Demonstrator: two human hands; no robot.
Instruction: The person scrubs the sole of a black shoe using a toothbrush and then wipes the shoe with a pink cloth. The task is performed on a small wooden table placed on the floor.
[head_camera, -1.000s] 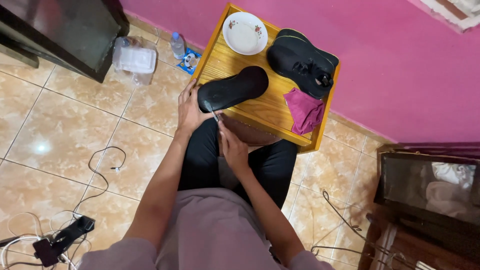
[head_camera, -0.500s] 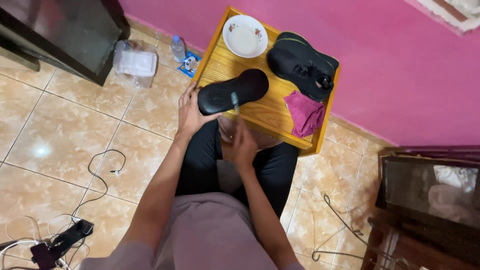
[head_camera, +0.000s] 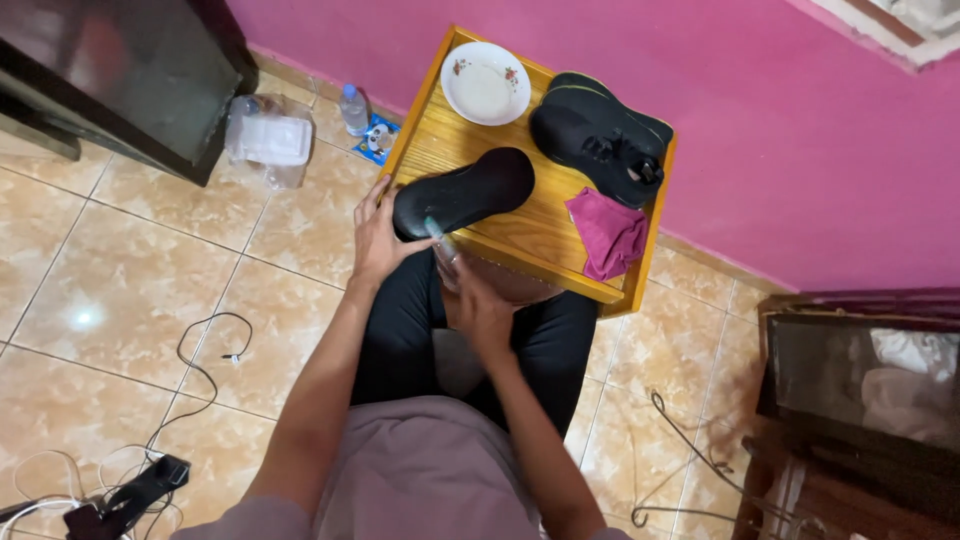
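— What's in the hands?

— A black shoe (head_camera: 462, 194), sole up, lying across the near left part of the low yellow wooden bench (head_camera: 530, 225). The left hand (head_camera: 378, 232) has its grip closed round the shoe's near end, thumb and fingers wrapped on it. The shoe's other end points toward the middle of the bench.

— And the other hand?

— The right hand (head_camera: 478, 303) sits just below the bench's front edge, above the lap. Its grip is clamped on a small brush with a greenish tip (head_camera: 437, 234), and that tip touches the shoe's edge beside the left hand.

— What else is up there?

— A second black shoe (head_camera: 598, 140), upright with laces showing, at the far right of the bench. Near it, by the right front corner, a crumpled pink cloth (head_camera: 608, 233). At the far side stands a white plate with small flower marks (head_camera: 486, 82), well apart from the held shoe.

— Around the bench?

— A pink wall (head_camera: 760, 150) behind it. On the tiled floor (head_camera: 130, 290) to the left, a small clear water bottle (head_camera: 354, 108) and a clear plastic container (head_camera: 268, 140), next to a dark cabinet (head_camera: 110, 80). Cables (head_camera: 205, 370) trail over the tiles nearer the person.
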